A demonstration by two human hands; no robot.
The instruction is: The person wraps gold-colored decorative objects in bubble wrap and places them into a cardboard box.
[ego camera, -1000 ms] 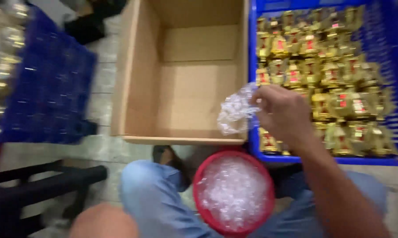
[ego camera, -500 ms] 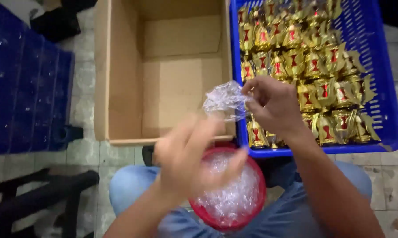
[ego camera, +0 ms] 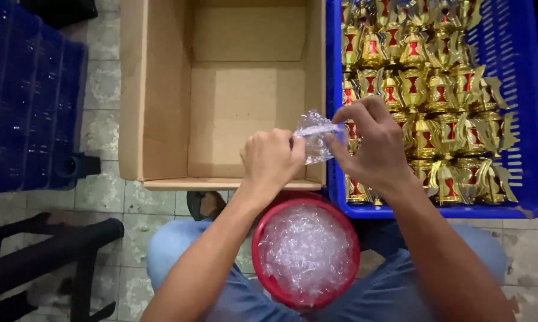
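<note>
Tiled floor (ego camera: pixel 105 89), pale and patterned, lies under everything, and the person sits over it with both hands raised in front of the knees. Fingers (ego camera: pixel 346 113) of the right hand (ego camera: pixel 370 146) pinch the upper edge of a small clear bag (ego camera: pixel 315 136), while the left hand (ego camera: pixel 272 158) is curled around its near side, so the bag is held between the two, in the air over the front right corner of the box (ego camera: pixel 161 107). It looks thin, crinkled and nearly weightless; I judge it soft and a little slippery, best taken by the edges of its mouth with fingertips, not squeezed flat. One red bowl (ego camera: pixel 263 268) rests on the lap, heaped with more clear wrappers, too many and too tangled to count. One cardboard box stands open beyond the hands, its floor bare. To the right, touching the box, one blue crate (ego camera: pixel 519 119) holds gold trophy-like ornaments (ego camera: pixel 424 128) with red middles, packed upright in rows; roughly two dozen show, though some are hidden behind the right hand. These look rigid but thin and likely easy to scratch or bend at the wings. Another blue crate (ego camera: pixel 30 95) lies at the left, and one black stool (ego camera: pixel 48 256) sits near the left knee.
</note>
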